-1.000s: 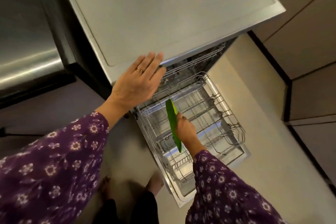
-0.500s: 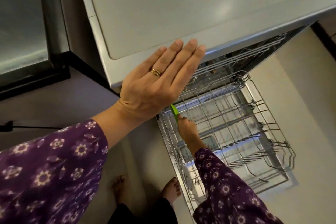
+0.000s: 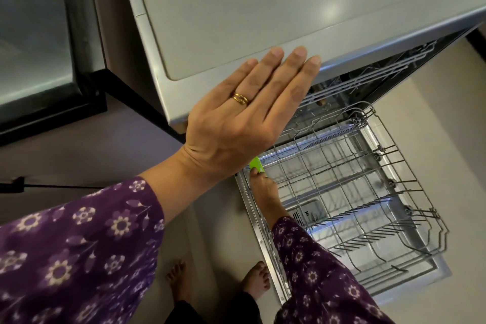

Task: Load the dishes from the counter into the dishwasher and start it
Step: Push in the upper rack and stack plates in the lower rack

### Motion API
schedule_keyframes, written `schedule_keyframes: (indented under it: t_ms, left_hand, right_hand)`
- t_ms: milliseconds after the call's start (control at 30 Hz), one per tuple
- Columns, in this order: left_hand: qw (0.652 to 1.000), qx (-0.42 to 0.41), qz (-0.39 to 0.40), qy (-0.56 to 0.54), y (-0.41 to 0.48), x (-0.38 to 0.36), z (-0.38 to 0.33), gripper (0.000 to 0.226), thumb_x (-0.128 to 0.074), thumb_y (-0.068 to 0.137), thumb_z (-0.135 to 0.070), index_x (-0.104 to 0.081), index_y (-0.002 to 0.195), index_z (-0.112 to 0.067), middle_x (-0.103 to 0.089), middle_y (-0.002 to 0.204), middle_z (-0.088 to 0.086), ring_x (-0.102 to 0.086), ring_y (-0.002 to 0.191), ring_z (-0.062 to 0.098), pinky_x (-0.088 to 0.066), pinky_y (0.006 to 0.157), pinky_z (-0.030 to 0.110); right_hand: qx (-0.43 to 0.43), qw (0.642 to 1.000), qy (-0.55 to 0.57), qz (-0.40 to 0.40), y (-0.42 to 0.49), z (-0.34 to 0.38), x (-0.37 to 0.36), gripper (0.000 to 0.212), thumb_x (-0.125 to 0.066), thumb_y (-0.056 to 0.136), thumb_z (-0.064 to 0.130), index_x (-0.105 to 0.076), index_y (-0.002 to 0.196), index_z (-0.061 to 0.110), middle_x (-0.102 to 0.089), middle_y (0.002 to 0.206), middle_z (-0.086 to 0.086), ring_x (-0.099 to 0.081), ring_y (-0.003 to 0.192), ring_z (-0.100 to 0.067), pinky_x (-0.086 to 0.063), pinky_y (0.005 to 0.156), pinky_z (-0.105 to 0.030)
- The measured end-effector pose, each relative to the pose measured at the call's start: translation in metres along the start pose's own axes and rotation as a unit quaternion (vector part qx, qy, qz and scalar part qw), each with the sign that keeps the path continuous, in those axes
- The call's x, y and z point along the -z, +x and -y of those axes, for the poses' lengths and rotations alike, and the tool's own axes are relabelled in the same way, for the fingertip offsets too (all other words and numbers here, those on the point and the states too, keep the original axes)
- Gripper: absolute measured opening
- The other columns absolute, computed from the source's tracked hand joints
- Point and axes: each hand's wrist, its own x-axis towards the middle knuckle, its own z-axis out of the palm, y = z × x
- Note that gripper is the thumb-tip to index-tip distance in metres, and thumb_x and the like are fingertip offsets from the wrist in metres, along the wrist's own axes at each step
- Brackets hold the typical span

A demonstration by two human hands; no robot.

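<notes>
We look down on an open dishwasher (image 3: 394, 42) with its lower rack (image 3: 342, 187) pulled out over the lowered door (image 3: 436, 268). The rack's wire tines stand in rows. Above it, inside the machine, the upper rack (image 3: 368, 79) shows only as a few wires in shadow.

Our left hand (image 3: 236, 118) lies flat and released, fingers straight and close together, with a gold ring (image 3: 240, 98) on one finger. Its fingertips reach over the front edge of the dishwasher's grey top (image 3: 263, 8). We cannot tell whether the palm bears on that edge or hangs just above it.

Our right hand (image 3: 264, 192) is lower down, at the left rear corner of the lower rack. It grasps a green item (image 3: 256, 164), with the thumb laid against it. Only a small bright piece of the item shows, since the left hand covers the rest, so we cannot tell its shape or whether it touches the rack wires.

Both arms wear purple sleeves (image 3: 79, 244) printed with pale flowers. Two bare feet (image 3: 178, 279) stand on the pale floor (image 3: 447, 126) just left of the door. To the left of the machine sits a dark, glass-fronted appliance (image 3: 34, 34), and a black cable (image 3: 52, 187) runs along the surface beneath it.
</notes>
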Motion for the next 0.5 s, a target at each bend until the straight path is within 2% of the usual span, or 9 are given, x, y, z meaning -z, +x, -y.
schedule_keyframes:
  t_ms: [133, 267, 333, 400, 433, 500]
  left_hand:
    - [1.000, 0.001, -0.005, 0.002, -0.002, -0.002, -0.001, 0.027, -0.060, 0.095, -0.018, -0.067, 0.121, -0.018, -0.066, 0.120, -0.003, -0.063, 0.111, 0.012, -0.054, 0.087, 0.027]
    - [1.000, -0.002, -0.007, 0.008, -0.002, -0.003, -0.001, 0.026, -0.057, 0.096, -0.018, -0.067, 0.120, -0.018, -0.066, 0.119, -0.004, -0.063, 0.109, 0.011, -0.054, 0.086, 0.027]
    - [1.000, 0.000, -0.007, 0.007, -0.002, -0.004, -0.001, 0.026, -0.056, 0.097, -0.017, -0.068, 0.120, -0.018, -0.067, 0.118, -0.004, -0.064, 0.109, 0.011, -0.055, 0.086, 0.027]
    - [1.000, 0.002, -0.011, 0.012, -0.003, -0.004, -0.002, 0.026, -0.056, 0.097, -0.016, -0.068, 0.119, -0.018, -0.067, 0.118, -0.004, -0.064, 0.109, 0.011, -0.055, 0.085, 0.027]
    - [1.000, 0.003, -0.011, 0.014, -0.004, -0.004, -0.002, 0.026, -0.056, 0.096, -0.016, -0.068, 0.119, -0.018, -0.067, 0.118, -0.004, -0.064, 0.109, 0.011, -0.055, 0.085, 0.027]
    - [1.000, 0.006, -0.008, 0.012, -0.003, -0.005, -0.001, 0.026, -0.055, 0.097, -0.017, -0.068, 0.119, -0.018, -0.067, 0.118, -0.004, -0.064, 0.109, 0.011, -0.054, 0.086, 0.027]
  right_hand:
    - [0.007, 0.999, -0.046, -0.022, 0.001, 0.008, -0.013, 0.037, -0.090, 0.036, 0.013, -0.061, 0.058, 0.012, -0.050, 0.042, -0.002, -0.050, 0.027, -0.012, -0.034, 0.024, -0.020]
    - [-0.017, 0.999, 0.000, 0.043, 0.005, 0.006, -0.033, 0.046, -0.094, 0.027, 0.013, -0.064, 0.062, 0.010, -0.052, 0.041, -0.003, -0.050, 0.027, -0.012, -0.033, 0.024, -0.019]
    - [-0.058, 0.996, -0.030, 0.065, -0.003, 0.008, -0.025, 0.044, -0.092, 0.040, 0.013, -0.065, 0.074, 0.008, -0.058, 0.050, -0.006, -0.058, 0.035, -0.015, -0.041, 0.029, -0.023]
    - [-0.032, 0.994, -0.070, 0.080, -0.005, 0.004, -0.025, 0.029, -0.076, 0.072, 0.009, -0.060, 0.096, 0.003, -0.066, 0.074, -0.013, -0.069, 0.058, -0.024, -0.054, 0.047, -0.031]
    - [-0.036, 0.995, -0.060, 0.072, -0.004, 0.003, -0.027, 0.027, -0.074, 0.075, 0.009, -0.060, 0.098, 0.004, -0.066, 0.076, -0.013, -0.069, 0.060, -0.024, -0.055, 0.048, -0.033]
    - [-0.080, 0.990, -0.027, 0.113, -0.007, 0.006, -0.027, 0.032, -0.083, 0.062, 0.010, -0.063, 0.086, 0.008, -0.064, 0.062, -0.008, -0.064, 0.046, -0.018, -0.049, 0.037, -0.027]
